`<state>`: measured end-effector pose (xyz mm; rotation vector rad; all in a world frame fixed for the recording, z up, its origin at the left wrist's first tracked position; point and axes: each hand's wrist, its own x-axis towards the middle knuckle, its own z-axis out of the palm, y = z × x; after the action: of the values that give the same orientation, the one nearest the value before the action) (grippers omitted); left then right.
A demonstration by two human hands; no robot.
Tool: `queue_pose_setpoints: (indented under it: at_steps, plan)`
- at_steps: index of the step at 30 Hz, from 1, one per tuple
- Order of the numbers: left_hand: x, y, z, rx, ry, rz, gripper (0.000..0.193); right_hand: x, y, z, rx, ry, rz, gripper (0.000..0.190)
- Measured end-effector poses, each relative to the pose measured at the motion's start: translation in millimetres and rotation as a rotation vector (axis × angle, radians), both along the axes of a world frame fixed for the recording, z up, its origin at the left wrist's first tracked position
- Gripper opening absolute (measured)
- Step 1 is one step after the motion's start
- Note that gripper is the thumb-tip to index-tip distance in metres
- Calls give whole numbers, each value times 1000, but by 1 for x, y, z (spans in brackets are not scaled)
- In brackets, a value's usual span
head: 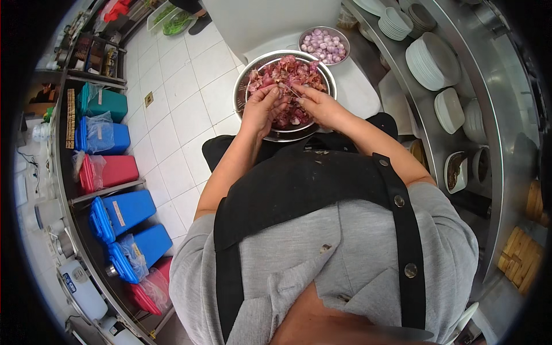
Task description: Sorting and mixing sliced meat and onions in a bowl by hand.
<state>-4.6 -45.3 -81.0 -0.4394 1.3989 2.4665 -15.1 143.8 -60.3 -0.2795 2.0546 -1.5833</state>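
Observation:
Both of my hands are over a steel colander (240,92) heaped with reddish shallot skins (286,69) and unpeeled shallots. My left hand (265,108) pinches a small pale piece, likely a shallot (282,86), between thumb and fingertips. Close beside it, my right hand (321,105) grips a thin, narrow tool, likely a small knife (294,91), its tip towards the left fingers. Most of its handle is hidden in my palm. Behind the colander, a metal bowl (300,42) full of peeled shallots (325,45) rests on a white plastic chair (355,88).
Stacked white plates (424,64) fill a steel shelf (465,172) on my right. Along the left, lidded blue bins (133,211) and red bins (114,172) stand on a low rack. Green vegetables (177,23) lie on the tiled floor (172,86) near another person's foot (200,23).

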Motion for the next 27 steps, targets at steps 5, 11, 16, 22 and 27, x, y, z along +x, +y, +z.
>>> queue_pose_setpoints:
  at_steps: [5,11,16,22,27]
  plan:
    - [-5,9,-1,78,-10,-50,19,-8,-8,-2,-11,228,-88,37]
    - [-15,15,-2,178,-59,-131,23,-34,-13,-19,-45,298,-81,35]
    - [-21,9,23,211,-87,-122,24,-55,-4,-12,61,141,-64,31]
    - [-32,2,8,-501,198,-259,20,-137,39,-57,341,545,-377,42]
    - [-27,27,-10,-1300,592,-902,20,-146,44,-64,415,657,-446,41]
